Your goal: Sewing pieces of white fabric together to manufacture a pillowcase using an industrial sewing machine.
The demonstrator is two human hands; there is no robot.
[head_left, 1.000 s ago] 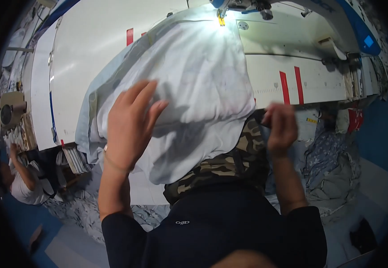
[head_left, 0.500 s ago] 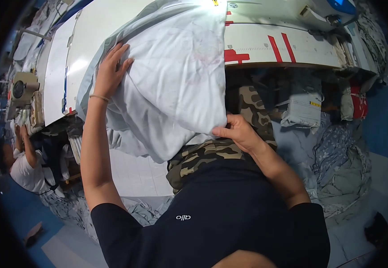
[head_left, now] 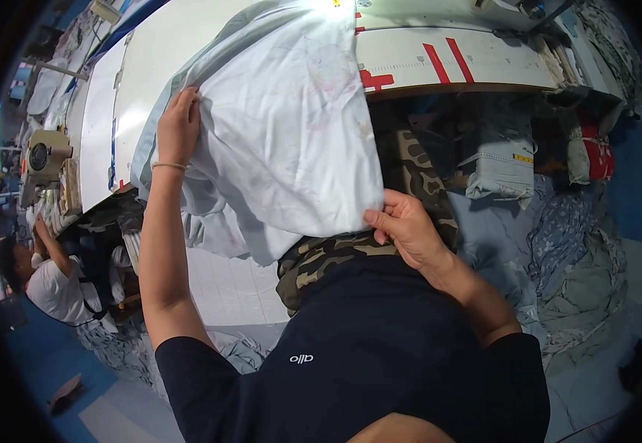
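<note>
Crowded workshop, by the look of it: heaped fabric (head_left: pixel 575 258) on the floor, stuff crammed around every side. Nearest is the wearer's dark shirt (head_left: pixel 380 332), with small pale lettering upside down from this angle, then camo trousers (head_left: pixel 328 258). White cloth (head_left: pixel 291 148) runs from the lap up over the table (head_left: pixel 147 63) to a bright glare at the top. Right hand (head_left: pixel 381 209) has its lower right corner pinched between thumb and fingers. Left hand (head_left: pixel 191 101) is farther up, fingers and thumb pressed together on the cloth beside its grey-blue border (head_left: pixel 160 122).

Progress-wise it seems mid-job: cloth laid out, both hands on it, no finished edge to make out, so honestly what's done versus left can't be told.

Writing? Table has ruler-style marks by two red strips (head_left: pixel 436 64), too tiny to read. Below the table's right side, a pale bundle (head_left: pixel 494 177) wears a yellow label (head_left: pixel 524 159), also illegible. Way off left, a co-worker in white (head_left: pixel 59 292) sits near a beige machine (head_left: pixel 44 159).
</note>
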